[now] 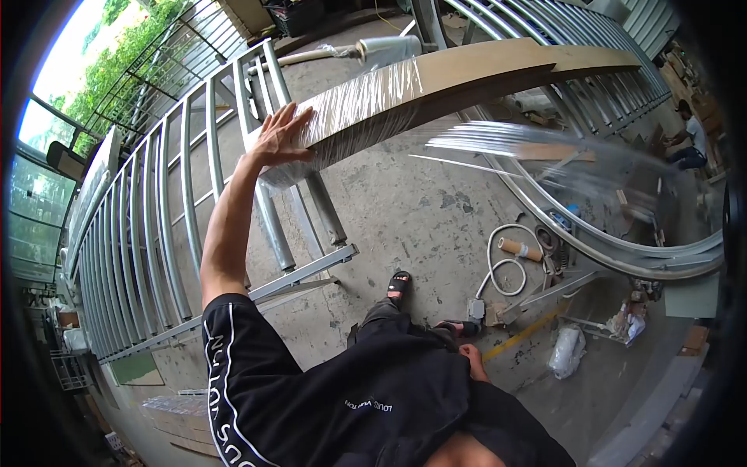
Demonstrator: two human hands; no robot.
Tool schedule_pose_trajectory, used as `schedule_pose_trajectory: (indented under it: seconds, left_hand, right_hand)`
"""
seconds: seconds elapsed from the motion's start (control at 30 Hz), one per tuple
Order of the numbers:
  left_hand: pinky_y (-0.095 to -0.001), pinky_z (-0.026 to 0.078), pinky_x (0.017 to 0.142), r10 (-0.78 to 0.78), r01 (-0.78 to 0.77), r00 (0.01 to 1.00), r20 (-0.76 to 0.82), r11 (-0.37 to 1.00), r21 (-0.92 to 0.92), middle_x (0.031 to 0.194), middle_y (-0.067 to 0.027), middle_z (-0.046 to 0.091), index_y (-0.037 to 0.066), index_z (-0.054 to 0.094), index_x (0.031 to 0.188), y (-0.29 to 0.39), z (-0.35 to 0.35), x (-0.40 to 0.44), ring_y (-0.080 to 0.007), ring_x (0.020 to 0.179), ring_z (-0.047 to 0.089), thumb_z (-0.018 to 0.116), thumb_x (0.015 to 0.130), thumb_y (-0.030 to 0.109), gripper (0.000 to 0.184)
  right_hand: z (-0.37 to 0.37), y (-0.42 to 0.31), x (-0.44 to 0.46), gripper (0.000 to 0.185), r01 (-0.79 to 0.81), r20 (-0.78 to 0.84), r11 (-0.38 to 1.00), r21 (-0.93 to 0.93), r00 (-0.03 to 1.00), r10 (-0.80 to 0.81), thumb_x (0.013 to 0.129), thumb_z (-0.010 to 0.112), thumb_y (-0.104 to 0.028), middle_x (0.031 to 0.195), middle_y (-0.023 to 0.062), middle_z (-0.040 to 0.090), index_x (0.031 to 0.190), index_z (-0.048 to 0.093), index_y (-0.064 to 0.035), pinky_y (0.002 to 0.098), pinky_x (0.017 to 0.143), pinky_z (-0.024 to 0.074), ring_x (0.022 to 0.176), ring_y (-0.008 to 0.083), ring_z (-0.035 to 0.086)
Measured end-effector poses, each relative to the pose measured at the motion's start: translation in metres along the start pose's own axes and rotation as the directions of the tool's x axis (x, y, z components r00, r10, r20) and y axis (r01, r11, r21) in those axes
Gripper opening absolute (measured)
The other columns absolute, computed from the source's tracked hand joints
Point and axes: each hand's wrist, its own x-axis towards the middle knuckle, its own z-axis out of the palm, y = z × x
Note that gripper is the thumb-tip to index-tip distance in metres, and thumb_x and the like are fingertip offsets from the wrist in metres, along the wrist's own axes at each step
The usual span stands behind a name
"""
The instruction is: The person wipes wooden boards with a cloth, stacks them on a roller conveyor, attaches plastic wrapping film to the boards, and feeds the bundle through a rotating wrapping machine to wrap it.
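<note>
My left hand lies spread on the near left end of a long stack of brown boards, its fingers apart and grasping nothing. Clear plastic film wraps this end of the stack, with shiny creases across the top and side. The boards rest raised on metal racks. Low beside my body, my right hand is small and partly hidden by the black shirt; its fingers cannot be made out. A roll of clear film lies beyond the stack.
Barred metal racks stand on the left and at the upper right. A curved rail, a white hose, a brown roll and crumpled plastic are at right. Another person sits at far right.
</note>
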Motion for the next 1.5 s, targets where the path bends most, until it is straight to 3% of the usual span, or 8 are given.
schedule_pose_trajectory:
  seconds: [0.17,0.23,0.53,0.67,0.8,1.0,1.3,1.5]
  left_hand:
    - [-0.0539,0.002,0.112,-0.096,0.095,0.995,0.033,0.995,0.019,0.152,-0.0171,0.006,0.027,0.017,0.147,-0.016,0.015,-0.007,-0.0349,0.141,0.000,0.065,0.057,0.065,0.108]
    - [-0.0569,0.001,0.111,-0.122,0.122,0.992,0.031,0.992,0.017,0.153,-0.0162,0.005,0.023,0.015,0.147,-0.015,0.018,-0.011,-0.0337,0.141,-0.001,0.064,0.060,0.066,0.109]
    - [-0.0500,0.006,0.113,-0.200,0.204,0.978,-0.058,0.975,0.084,0.153,-0.0094,0.010,0.013,0.018,0.146,0.004,0.018,-0.035,-0.0243,0.142,0.003,0.058,0.080,0.053,0.086]
    - [-0.0487,0.011,0.113,-0.212,0.228,0.969,-0.130,0.966,0.121,0.152,-0.0085,0.017,0.013,0.025,0.144,0.004,0.024,-0.042,-0.0241,0.142,0.008,0.057,0.082,0.050,0.079]
    - [-0.0483,0.011,0.114,-0.197,0.218,0.970,-0.146,0.964,0.150,0.152,-0.0076,0.017,0.015,0.022,0.145,-0.004,0.028,-0.049,-0.0238,0.141,0.011,0.055,0.082,0.055,0.082]
    - [-0.0494,0.013,0.113,-0.192,0.202,0.976,-0.104,0.974,0.102,0.152,-0.0058,0.020,0.024,0.027,0.144,0.005,0.005,-0.077,-0.0235,0.141,0.014,0.077,0.067,0.040,0.093]
    - [-0.0478,0.016,0.114,-0.086,0.135,0.962,-0.259,0.975,0.176,0.149,-0.0037,0.026,0.024,0.032,0.142,-0.032,0.031,-0.099,-0.0228,0.139,0.019,0.073,0.072,0.044,0.084]
    - [-0.0454,0.019,0.114,-0.045,0.111,0.953,-0.301,0.973,0.205,0.148,-0.0017,0.029,0.024,0.033,0.141,-0.046,0.037,-0.111,-0.0211,0.138,0.022,0.072,0.072,0.042,0.082]
  right_hand:
    - [0.001,-0.053,0.004,0.020,-0.128,-0.006,0.991,-0.046,0.992,0.128,0.077,0.068,-0.013,0.080,0.0142,0.065,0.091,0.062,-0.0007,0.0341,0.067,0.0513,0.072,0.0227,0.065]
    - [0.014,-0.049,0.021,0.018,0.136,-0.005,0.981,-0.137,0.990,-0.138,0.080,0.066,-0.011,0.083,0.0110,0.067,0.095,0.062,-0.0021,0.0334,0.069,0.0518,0.076,0.0208,0.066]
    - [0.018,-0.075,0.043,0.017,0.292,0.030,0.943,-0.158,0.956,-0.291,0.082,0.064,-0.011,0.079,0.0095,0.067,0.095,0.062,-0.0019,0.0302,0.064,0.0524,0.069,0.0170,0.066]
    - [0.011,-0.058,0.032,0.016,0.166,0.027,0.983,-0.073,0.986,-0.165,0.082,0.063,-0.011,0.077,0.0090,0.067,0.096,0.062,-0.0022,0.0310,0.064,0.0524,0.069,0.0167,0.066]
    - [0.010,-0.027,0.022,0.017,0.114,0.039,0.989,-0.090,0.993,-0.110,0.081,0.065,-0.012,0.077,0.0104,0.066,0.094,0.062,-0.0031,0.0330,0.064,0.0521,0.069,0.0193,0.066]
    - [0.011,-0.040,0.013,0.020,0.082,0.086,0.985,-0.154,0.994,-0.069,0.077,0.068,-0.015,0.080,0.0126,0.066,0.093,0.062,-0.0044,0.0348,0.068,0.0521,0.073,0.0248,0.067]
    - [0.022,-0.090,0.080,0.025,0.289,0.217,0.922,-0.259,0.947,-0.236,0.077,0.068,-0.014,0.082,0.0118,0.067,0.099,0.062,-0.0036,0.0341,0.068,0.0517,0.074,0.0233,0.066]
    - [0.029,-0.142,0.079,0.021,0.219,0.239,0.971,-0.100,0.952,-0.190,0.081,0.064,-0.012,0.082,0.0124,0.066,0.100,0.061,-0.0025,0.0331,0.067,0.0514,0.074,0.0232,0.065]
